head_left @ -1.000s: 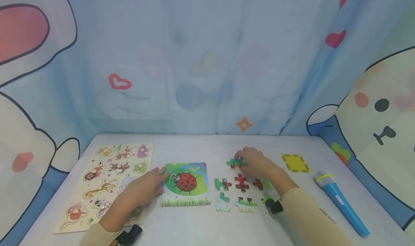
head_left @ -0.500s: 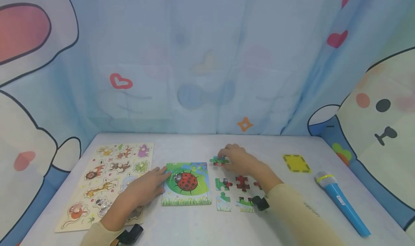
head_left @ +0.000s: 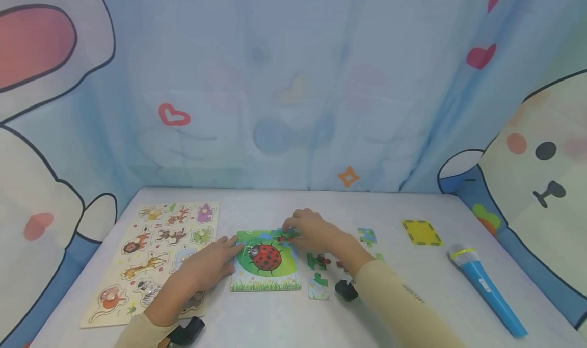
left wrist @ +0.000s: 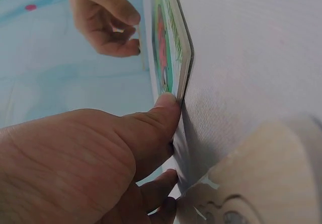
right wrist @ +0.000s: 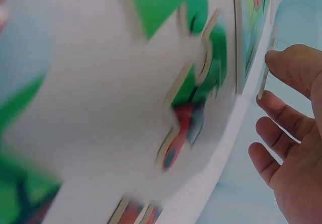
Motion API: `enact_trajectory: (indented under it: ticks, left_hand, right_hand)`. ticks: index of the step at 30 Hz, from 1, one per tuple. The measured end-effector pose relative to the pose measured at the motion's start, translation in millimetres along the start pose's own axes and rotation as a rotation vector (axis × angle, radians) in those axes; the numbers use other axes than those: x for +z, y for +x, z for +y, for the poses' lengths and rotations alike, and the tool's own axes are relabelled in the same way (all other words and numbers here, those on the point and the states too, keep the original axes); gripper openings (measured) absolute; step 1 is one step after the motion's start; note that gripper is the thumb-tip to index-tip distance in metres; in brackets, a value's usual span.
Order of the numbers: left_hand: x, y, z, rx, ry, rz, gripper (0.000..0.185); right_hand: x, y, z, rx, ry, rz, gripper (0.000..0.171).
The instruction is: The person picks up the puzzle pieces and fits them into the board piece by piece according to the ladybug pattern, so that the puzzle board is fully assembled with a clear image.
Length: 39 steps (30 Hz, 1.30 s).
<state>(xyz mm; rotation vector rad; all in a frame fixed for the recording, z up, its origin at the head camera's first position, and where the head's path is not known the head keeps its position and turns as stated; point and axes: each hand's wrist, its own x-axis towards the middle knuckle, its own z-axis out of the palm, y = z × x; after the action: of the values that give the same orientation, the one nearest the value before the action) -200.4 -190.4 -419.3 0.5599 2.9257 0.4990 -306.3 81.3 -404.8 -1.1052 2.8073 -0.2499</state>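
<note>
A square ladybug puzzle board (head_left: 266, 284) lies on the white table, its picture facing up. My left hand (head_left: 208, 264) rests along its left side with fingers outstretched; in the left wrist view the thumb (left wrist: 163, 108) presses against the board's edge. Over the board's upper right corner, my right hand (head_left: 314, 232) holds a puzzle piece (head_left: 285, 236) with green and red on it. The right wrist view shows that piece (right wrist: 264, 80) edge-on, pinched between thumb and index finger, the other fingers loosely bent.
Several loose puzzle pieces (head_left: 318, 288) lie right of the board, partly hidden by my right forearm. One blue-green piece (head_left: 367, 235) sits farther back. An animal peg puzzle (head_left: 110, 315) is at the left. At the right are a yellow square (head_left: 422, 232) and a blue toy microphone (head_left: 492, 297).
My right hand has carried the puzzle piece leftward from among the loose pieces to over the board's upper right corner. The left hand stays at the board's left side.
</note>
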Motion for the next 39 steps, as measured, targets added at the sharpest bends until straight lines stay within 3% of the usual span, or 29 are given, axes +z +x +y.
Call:
enact_trajectory:
  ticks: [10, 21, 33, 39]
  left_hand:
    - [0.6, 0.8, -1.1, 0.002, 0.001, 0.001, 0.054]
    - [1.0, 0.5, -1.4, -0.009, 0.003, -0.005, 0.053]
    - [-2.5, 2.9, 1.7, 0.001, 0.015, -0.007, 0.053]
    - [-3.9, -0.1, 0.1, -0.004, 0.006, -0.023, 0.054]
  right_hand:
    - [4, 12, -24, -0.097, 0.049, -0.002, 0.024]
    - [12, 22, -36, -0.069, 0.057, -0.036, 0.030]
    - [11, 22, -37, -0.084, -0.035, -0.082, 0.033]
    - [8, 15, -27, -0.107, 0.057, -0.126, 0.041]
